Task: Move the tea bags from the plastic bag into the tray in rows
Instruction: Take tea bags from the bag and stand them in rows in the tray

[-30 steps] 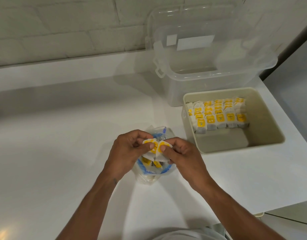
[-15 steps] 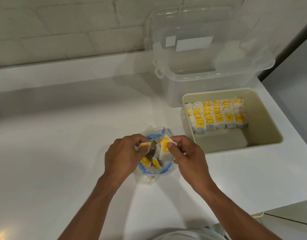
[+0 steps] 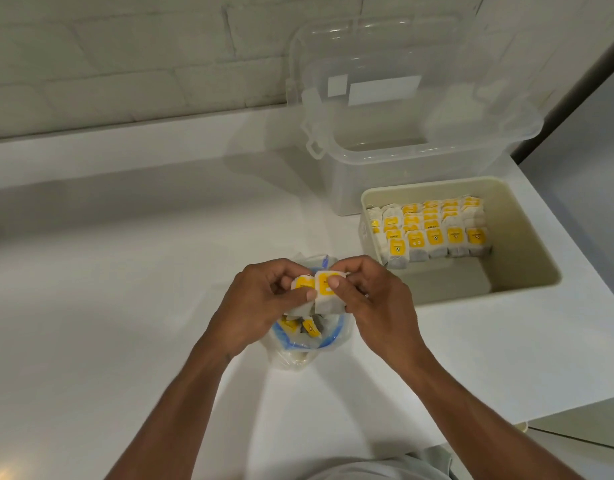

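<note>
Both hands are up just above the plastic bag (image 3: pixel 298 360), which sits on the white counter (image 3: pixel 91 289) right in front of me. My left hand (image 3: pixel 260 303) pinches one tea bag (image 3: pixel 303 285), thumb across its front. My right hand (image 3: pixel 376 303) pinches a second tea bag (image 3: pixel 328 301), thumb tip on its yellow tag. The pair sit side by side, edges touching, tags facing up at me. Neither hand is free; each is clamped on a sachet. More loose tea bags (image 3: pixel 300 327) lie down in the mouth of the bag, jumbled, count unclear.

The tray (image 3: pixel 534 244) is to my right, well apart from the bag, just in front of the clear storage box (image 3: pixel 402 140). It has rows of tea bags (image 3: pixel 433 230) packed toward its far-left side, standing on edge, yellow tags forward. The near strip of tray floor shows beige, and the right side too.

Handling, my guess: very light, soft paper sachets with loose filling that squash easily. Not slippery but floppy, so they'd sag if held by a corner. Tags and strings likely snag on each other, though I can't see any string clearly. Best hold is the flat faces between thumb and forefinger, mid-body or just under the tag, light pressure. Not by the tag alone, since it may tear off or swing. Keeping the pair aligned should let them drop in as one, upright, against the front row. Too hard a squeeze risks splitting the paper.
</note>
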`<action>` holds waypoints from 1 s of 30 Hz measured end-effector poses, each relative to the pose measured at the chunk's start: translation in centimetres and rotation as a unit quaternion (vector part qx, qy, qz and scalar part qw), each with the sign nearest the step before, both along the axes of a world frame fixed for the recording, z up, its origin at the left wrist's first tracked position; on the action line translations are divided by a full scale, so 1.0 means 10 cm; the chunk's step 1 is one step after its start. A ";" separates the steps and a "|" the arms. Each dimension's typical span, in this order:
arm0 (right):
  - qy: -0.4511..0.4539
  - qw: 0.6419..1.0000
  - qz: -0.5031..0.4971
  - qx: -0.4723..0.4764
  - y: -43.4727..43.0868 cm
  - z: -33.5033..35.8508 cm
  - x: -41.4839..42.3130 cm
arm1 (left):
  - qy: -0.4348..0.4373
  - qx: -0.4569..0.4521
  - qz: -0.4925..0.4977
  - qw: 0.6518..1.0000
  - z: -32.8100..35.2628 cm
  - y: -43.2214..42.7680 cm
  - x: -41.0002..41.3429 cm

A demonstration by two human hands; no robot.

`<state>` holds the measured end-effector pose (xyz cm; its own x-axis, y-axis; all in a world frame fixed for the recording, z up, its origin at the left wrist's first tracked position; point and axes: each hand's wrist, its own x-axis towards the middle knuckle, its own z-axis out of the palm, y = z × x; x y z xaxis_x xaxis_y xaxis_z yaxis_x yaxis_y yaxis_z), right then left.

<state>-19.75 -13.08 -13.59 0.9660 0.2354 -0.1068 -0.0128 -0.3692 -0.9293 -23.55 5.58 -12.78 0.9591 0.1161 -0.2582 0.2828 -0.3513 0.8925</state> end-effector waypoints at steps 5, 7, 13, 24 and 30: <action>-0.047 0.997 0.010 -0.058 0.00 0.05 0.02 | 0.016 0.087 0.059 0.994 -0.09 0.04 -0.01; -0.049 0.993 0.036 -0.102 -0.01 0.07 0.01 | 0.013 0.106 0.080 0.991 -0.07 0.03 -0.02; 0.089 0.988 0.128 0.005 0.08 0.16 -0.01 | 0.046 0.030 0.053 0.997 0.04 0.05 -0.03; 0.019 0.992 0.126 -0.025 0.02 0.21 0.11 | 0.078 -0.022 -0.015 0.997 0.17 0.05 0.01; 0.008 0.993 0.118 0.008 -0.33 0.40 0.43 | 0.025 -0.019 -0.055 0.998 0.41 -0.11 0.20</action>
